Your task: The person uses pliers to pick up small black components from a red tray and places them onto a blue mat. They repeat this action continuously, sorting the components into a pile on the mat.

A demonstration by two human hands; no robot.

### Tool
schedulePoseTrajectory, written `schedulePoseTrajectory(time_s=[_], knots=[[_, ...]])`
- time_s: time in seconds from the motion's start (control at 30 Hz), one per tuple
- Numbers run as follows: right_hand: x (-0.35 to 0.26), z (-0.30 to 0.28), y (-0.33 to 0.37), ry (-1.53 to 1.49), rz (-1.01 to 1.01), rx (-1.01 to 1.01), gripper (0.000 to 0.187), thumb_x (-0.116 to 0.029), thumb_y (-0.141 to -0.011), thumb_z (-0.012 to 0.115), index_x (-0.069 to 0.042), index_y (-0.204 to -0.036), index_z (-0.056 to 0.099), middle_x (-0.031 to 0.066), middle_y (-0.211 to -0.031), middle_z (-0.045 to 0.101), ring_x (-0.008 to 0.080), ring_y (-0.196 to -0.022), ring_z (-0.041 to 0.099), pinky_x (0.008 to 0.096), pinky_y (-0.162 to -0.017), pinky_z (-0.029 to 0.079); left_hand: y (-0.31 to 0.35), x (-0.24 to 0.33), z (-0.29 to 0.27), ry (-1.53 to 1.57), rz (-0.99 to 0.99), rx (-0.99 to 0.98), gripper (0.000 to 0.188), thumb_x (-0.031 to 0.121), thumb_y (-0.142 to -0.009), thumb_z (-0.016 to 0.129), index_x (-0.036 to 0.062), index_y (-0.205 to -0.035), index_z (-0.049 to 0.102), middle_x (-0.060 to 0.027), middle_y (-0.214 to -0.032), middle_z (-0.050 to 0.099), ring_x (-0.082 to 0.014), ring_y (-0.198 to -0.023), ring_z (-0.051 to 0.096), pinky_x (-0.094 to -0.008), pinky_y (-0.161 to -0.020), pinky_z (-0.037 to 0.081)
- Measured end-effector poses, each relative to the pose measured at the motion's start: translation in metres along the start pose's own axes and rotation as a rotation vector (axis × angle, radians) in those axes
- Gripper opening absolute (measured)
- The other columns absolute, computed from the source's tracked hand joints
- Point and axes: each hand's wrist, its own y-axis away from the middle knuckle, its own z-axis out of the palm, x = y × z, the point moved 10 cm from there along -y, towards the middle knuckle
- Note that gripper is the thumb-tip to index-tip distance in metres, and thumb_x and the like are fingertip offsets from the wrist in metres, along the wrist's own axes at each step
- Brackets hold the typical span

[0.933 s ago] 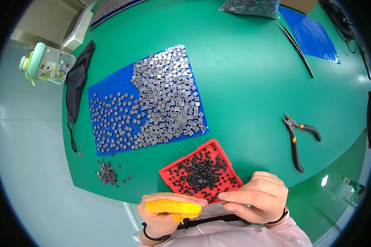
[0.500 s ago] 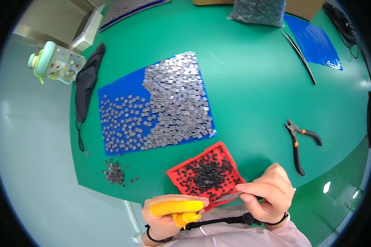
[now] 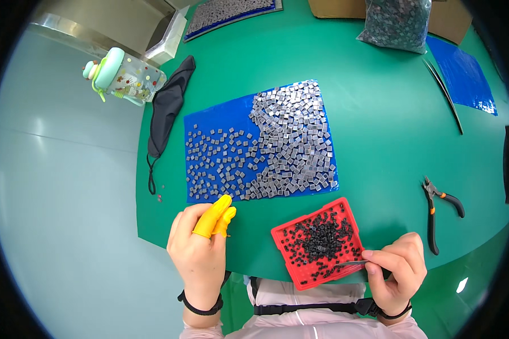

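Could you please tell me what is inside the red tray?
Inside the red tray are many small black pieces, heaped in the middle and scattered around. A thin metal tool in the right hand extends over them. What lies beneath the heaped ones is hidden.

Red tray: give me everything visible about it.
The tray is red, shallow, four-sided, plastic-looking, with a low raised rim. It rests turned at an angle on the green table, its near corner apparently past the edge. Small black pieces are heaped mid-floor and scattered around. A thin metal tool in the right grip crosses its right side; any contact there is unclear.
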Motion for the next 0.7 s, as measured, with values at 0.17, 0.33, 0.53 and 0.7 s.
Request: schedulePoseTrajectory(time_s=[0.17, 0.33, 0.53, 0.7], knots=[[0.001, 0.001, -0.001, -0.014, -0.008, -0.021, 0.014, -0.008, -0.069, 0.072, -0.008, -0.082, 0.067, 0.0017, -0.069, 0.053, 0.0188, -0.062, 0.045, 0.0309, -0.055, 0.033, 0.001, 0.001, 0.003, -0.018, 0.026, -0.002, 0.023, -0.001, -0.069, 0.074, 0.0025, -0.091, 0.07, -0.006, -0.084, 0.063, -0.0194, -0.07, 0.058, -0.0274, -0.058, 0.046], [0.002, -0.002, -0.002, -0.036, -0.016, -0.035, 0.016, -0.007, -0.068, 0.072, -0.008, -0.083, 0.067, 0.0015, -0.069, 0.053, 0.0186, -0.062, 0.044, 0.031, -0.055, 0.033, -0.003, 0.004, -0.022, 0.13, 0.002, -0.076, 0.026, -0.005, -0.066, 0.074, 0.0034, -0.091, 0.071, -0.0069, -0.083, 0.066, -0.0162, -0.069, 0.058, -0.0252, -0.057, 0.045], [0.005, 0.005, 0.0, -0.068, -0.033, -0.054, 0.018, -0.006, -0.067, 0.071, -0.009, -0.084, 0.068, 0.0013, -0.07, 0.053, 0.0184, -0.061, 0.044, 0.0311, -0.056, 0.033, -0.033, 0.003, -0.006, 0.17, -0.014, -0.277, 0.023, 0.002, -0.066, 0.078, 0.0067, -0.088, 0.073, -0.0065, -0.077, 0.067, -0.0176, -0.06, 0.059, -0.0262, -0.053, 0.047], [0.005, 0.001, -0.001, -0.096, -0.025, -0.051, 0.019, -0.005, -0.066, 0.071, -0.009, -0.084, 0.068, 0.0011, -0.071, 0.053, 0.0184, -0.062, 0.044, 0.031, -0.056, 0.033, -0.058, 0.023, 0.016, 0.099, 0.154, -0.328, 0.023, 0.007, -0.065, 0.079, 0.0063, -0.088, 0.073, -0.0069, -0.075, 0.064, -0.0204, -0.064, 0.057, -0.0284, -0.055, 0.047]])
